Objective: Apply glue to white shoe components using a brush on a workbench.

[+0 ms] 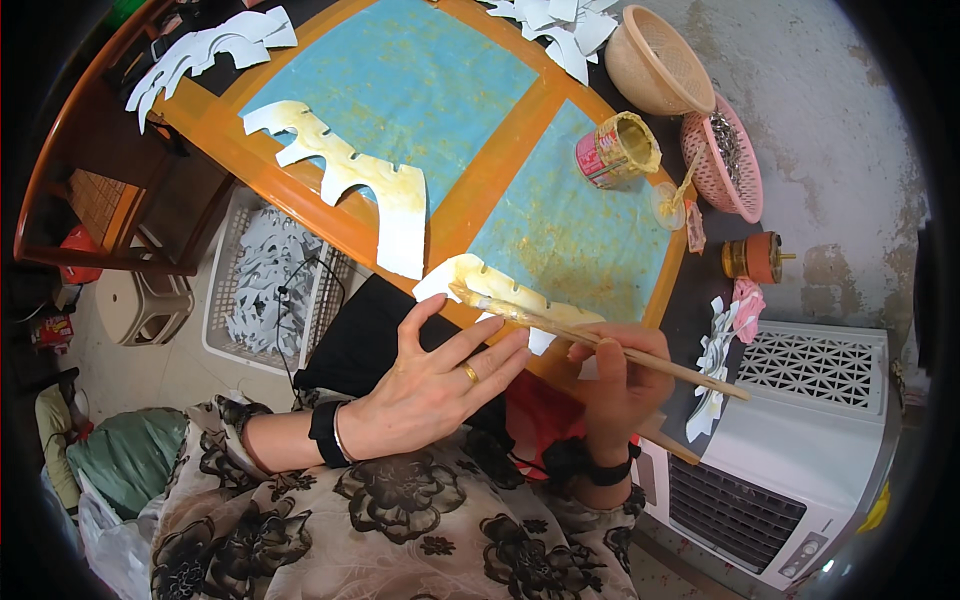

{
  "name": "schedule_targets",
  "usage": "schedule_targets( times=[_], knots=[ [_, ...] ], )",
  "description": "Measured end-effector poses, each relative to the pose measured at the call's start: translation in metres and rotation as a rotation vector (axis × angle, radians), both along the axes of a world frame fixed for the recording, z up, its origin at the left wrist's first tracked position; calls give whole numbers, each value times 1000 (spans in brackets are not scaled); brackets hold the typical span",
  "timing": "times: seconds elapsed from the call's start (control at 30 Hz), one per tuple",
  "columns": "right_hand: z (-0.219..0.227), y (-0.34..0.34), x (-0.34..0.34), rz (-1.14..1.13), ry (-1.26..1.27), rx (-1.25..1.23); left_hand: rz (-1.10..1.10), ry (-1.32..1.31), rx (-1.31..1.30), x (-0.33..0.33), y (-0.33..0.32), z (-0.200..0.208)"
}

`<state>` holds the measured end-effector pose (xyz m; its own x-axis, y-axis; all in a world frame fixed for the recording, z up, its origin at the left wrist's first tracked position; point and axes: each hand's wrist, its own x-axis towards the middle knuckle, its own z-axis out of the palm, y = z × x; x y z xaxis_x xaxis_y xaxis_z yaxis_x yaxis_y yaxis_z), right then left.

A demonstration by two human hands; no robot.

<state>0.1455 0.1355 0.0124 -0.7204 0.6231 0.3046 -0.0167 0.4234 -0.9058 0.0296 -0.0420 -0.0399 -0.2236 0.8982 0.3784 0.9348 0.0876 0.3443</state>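
Observation:
My right hand (618, 375) grips a long wooden brush (590, 337) whose glue-laden bristle tip lies on a white scalloped paper cutout (490, 285) at the table's near edge. My left hand (430, 385) lies flat with fingers spread, its fingertips pressing that cutout down; it wears a gold ring and a black wrist band. A second glue-smeared white cutout (355, 175) rests on the blue mat further left.
An orange-framed table (500, 165) carries blue mats, a glue tin (615, 150), a tan basket (655, 60) and a pink basket (735, 165). Stacks of white cutouts (215, 45) lie at the far edge. A white crate (265, 275) and a white appliance (790, 430) flank me.

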Motion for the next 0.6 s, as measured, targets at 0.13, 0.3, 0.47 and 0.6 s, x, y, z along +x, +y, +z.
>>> schedule_targets(
  times=[0.13,0.3,0.47,0.6],
  knots=[
    [6,8,5,-12,88,-101,-14,-57,37,0,0,1],
    [1,16,2,-50,166,15,1,16,-15,-1,1,4],
    [-4,6,-5,-21,96,-132,7,21,-20,0,1,2],
    [0,13,3,36,70,-96,8,20,-17,0,1,2]
  ],
)
